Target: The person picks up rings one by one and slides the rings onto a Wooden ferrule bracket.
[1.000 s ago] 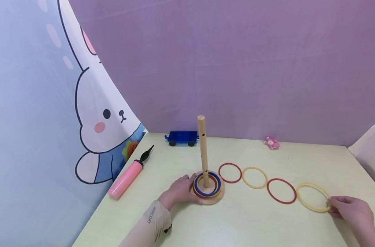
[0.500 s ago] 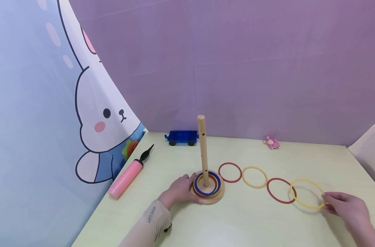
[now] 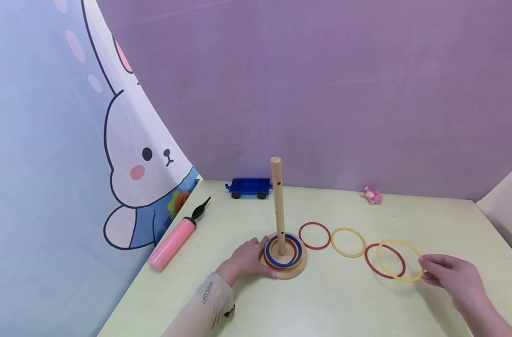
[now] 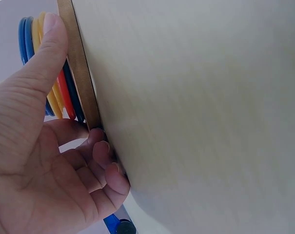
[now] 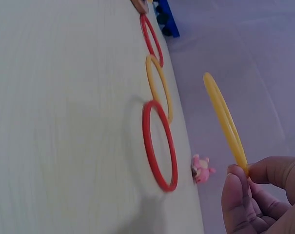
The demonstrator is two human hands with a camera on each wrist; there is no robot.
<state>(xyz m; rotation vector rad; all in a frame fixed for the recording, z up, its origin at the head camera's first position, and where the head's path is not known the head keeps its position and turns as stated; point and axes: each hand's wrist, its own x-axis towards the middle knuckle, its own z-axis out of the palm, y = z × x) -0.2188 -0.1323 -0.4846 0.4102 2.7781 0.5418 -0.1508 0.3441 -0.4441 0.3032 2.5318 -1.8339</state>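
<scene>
My left hand [image 3: 249,260] grips the round base [image 4: 79,63] of an upright wooden peg stand [image 3: 278,206], thumb at the front and fingers curled behind the edge. Blue, yellow and red rings lie stacked around the peg, with a blue ring [image 3: 300,252] on top. Above the table, my right hand [image 3: 454,276] pinches a yellow ring [image 5: 223,114] between thumb and fingers. In the head view that ring overlaps a red ring [image 3: 367,260] lying on the table. Left of it lie another yellow ring [image 3: 333,241] and another red ring [image 3: 315,223], in a row leading to the stand.
A blue toy wagon [image 3: 250,187] stands at the table's back edge, behind the peg. The small pink toy animal [image 3: 371,195] sits at the back right. Along the left side lies a pink hand pump [image 3: 171,245] with a black nozzle. Purple cloth [image 3: 344,93] hangs behind.
My right hand has lifted the yellow ring from the right end of the row and carried it left, over the nearest red ring. The left hand stays on the stand.
</scene>
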